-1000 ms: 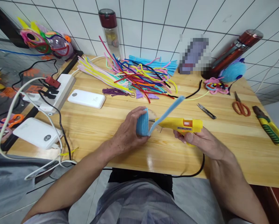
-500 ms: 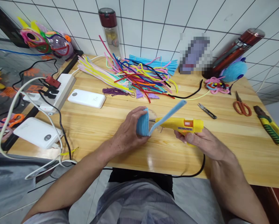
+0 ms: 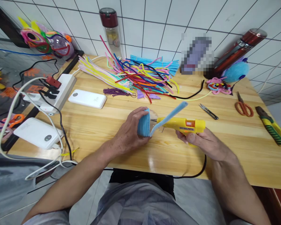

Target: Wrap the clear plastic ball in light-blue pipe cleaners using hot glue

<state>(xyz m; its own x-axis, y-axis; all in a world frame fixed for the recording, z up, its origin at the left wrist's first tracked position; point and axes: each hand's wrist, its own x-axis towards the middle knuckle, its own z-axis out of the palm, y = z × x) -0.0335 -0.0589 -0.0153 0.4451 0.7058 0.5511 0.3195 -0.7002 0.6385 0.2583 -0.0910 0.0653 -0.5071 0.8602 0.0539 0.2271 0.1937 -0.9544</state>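
Observation:
My left hand (image 3: 132, 131) is closed around a clear rounded piece wrapped in light-blue pipe cleaner (image 3: 144, 124). A loose end of the pipe cleaner (image 3: 172, 114) sticks out from its lower edge, up and to the right. My right hand (image 3: 199, 139) grips a yellow hot glue gun (image 3: 181, 124), with its nozzle pointing left at the wrapped piece. The nozzle tip is close to the clear part; whether it touches cannot be made out. A black cord (image 3: 204, 165) runs down from the glue gun.
Loose coloured pipe cleaners (image 3: 140, 75) lie at the back. On the right are thread snips (image 3: 209, 112), scissors (image 3: 243, 106) and pliers (image 3: 270, 126). Power banks (image 3: 87, 99), a power strip (image 3: 59, 93) and tangled cables are on the left. A bottle (image 3: 111, 34) and a flask (image 3: 239, 51) stand by the wall.
Almost nothing differs. The glue gun has shifted very slightly to the right, and the loose pipe cleaner end has dipped a touch.

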